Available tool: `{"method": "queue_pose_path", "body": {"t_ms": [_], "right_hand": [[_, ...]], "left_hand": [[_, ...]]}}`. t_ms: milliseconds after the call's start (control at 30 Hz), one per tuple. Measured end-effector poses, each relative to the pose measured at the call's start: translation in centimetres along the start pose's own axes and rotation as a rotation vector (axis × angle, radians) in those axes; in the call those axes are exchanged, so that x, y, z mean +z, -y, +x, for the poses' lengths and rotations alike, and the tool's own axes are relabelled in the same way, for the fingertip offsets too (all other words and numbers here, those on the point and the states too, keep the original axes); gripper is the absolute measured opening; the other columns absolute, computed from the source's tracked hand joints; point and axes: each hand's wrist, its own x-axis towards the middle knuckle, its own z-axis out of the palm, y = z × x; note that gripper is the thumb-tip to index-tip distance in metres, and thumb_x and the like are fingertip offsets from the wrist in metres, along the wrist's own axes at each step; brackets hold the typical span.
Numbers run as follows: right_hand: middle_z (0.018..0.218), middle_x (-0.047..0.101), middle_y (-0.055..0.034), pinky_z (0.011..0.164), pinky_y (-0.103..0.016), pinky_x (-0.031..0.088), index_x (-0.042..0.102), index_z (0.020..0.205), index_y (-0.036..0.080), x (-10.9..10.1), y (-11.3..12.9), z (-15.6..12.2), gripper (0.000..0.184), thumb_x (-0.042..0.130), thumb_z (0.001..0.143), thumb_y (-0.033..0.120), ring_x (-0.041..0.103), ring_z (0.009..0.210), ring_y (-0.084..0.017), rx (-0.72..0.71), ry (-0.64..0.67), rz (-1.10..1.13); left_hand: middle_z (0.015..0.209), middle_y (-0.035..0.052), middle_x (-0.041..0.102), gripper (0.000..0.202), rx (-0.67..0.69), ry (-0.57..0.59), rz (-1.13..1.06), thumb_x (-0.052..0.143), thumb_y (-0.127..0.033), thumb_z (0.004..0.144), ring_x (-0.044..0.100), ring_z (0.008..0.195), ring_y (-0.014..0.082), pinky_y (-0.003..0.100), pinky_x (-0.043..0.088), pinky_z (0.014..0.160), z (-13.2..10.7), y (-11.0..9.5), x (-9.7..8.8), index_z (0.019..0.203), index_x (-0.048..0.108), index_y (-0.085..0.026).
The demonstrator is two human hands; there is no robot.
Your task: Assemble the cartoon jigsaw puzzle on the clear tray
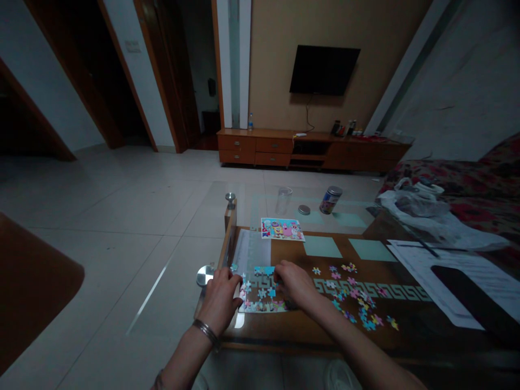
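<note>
A part-built jigsaw puzzle (260,295) lies on the glass table (325,325) right in front of me. My left hand (221,295), with a metal bracelet at the wrist, rests curled at the puzzle's left edge. My right hand (294,283) is curled over its right side, fingertips pinched on the blue pieces at the top edge. Several loose coloured pieces (353,303) are scattered to the right of my right hand. A cartoon reference picture (282,229) lies farther back on the table.
A clear glass (284,199), a round lid (304,209) and a tin can (330,200) stand at the table's far end. White papers (455,271) and a plastic bag (418,208) lie at right by a floral sofa (467,184). A TV cabinet (309,149) stands across the tiled floor.
</note>
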Motion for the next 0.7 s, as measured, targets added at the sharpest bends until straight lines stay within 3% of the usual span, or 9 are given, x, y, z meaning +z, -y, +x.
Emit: {"method": "queue_pose_path", "body": {"t_ms": [300,700], "right_hand": [[0.087,0.070,-0.0068,0.063,-0.026,0.034,0.067,0.086,0.018,0.5,-0.6,0.4,0.012,0.062,0.075,0.013,0.063,0.081,-0.020,0.034,-0.009,0.106],[0.079,0.071,-0.0046,0.063,-0.025,0.038,0.072,0.079,0.019,-0.4,-1.3,0.5,0.015,0.060,0.075,0.012,0.063,0.075,-0.018,0.076,-0.020,0.227]], "left_hand": [[0.108,0.0053,0.054,0.030,0.000,-0.002,-0.013,0.061,-0.017,0.072,0.047,0.106,0.0268,0.038,0.039,0.087,-0.1,-0.2,-0.2,0.101,0.063,-0.024],[0.106,0.0053,0.054,0.029,0.006,0.003,-0.039,0.061,-0.019,0.071,0.047,0.105,0.0267,0.038,0.039,0.088,-0.1,-0.1,-0.2,0.099,0.063,-0.024]]}}
